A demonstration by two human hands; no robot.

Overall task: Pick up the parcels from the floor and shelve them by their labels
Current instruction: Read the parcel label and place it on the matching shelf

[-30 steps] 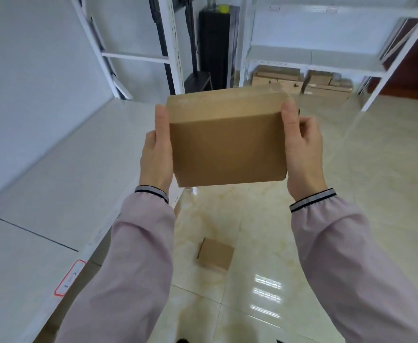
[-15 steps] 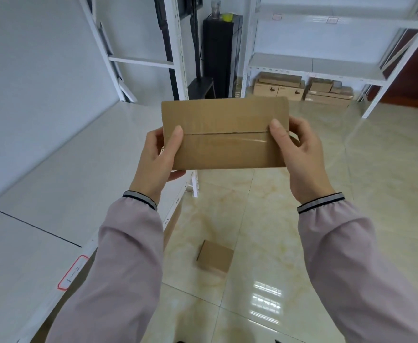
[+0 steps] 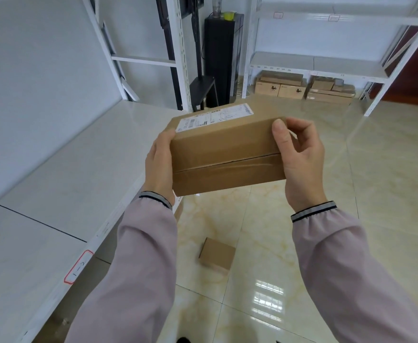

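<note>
I hold a brown cardboard parcel [image 3: 225, 154] in the air in front of me, over the edge of the white shelf [image 3: 61, 184] on my left. My left hand [image 3: 158, 167] grips its left end and my right hand [image 3: 299, 157] grips its right end. A taped seam runs along the side facing me. A white shipping label [image 3: 215, 117] lies on its top face, tilted away from me. A smaller brown parcel [image 3: 216, 254] lies on the tiled floor below, between my arms.
A red-framed shelf tag [image 3: 79, 267] sits on the left shelf's front edge. A second white rack [image 3: 317, 63] stands at the far wall with several cardboard boxes [image 3: 302, 87] under it. A black cabinet [image 3: 221, 55] stands between the racks. The glossy floor [image 3: 376, 194] stretches to the right.
I have rotated the parcel in both hands, from a plain face, to the taped side, until the labelled face came up on top. My right fingers shifted to its upper right corner.
</note>
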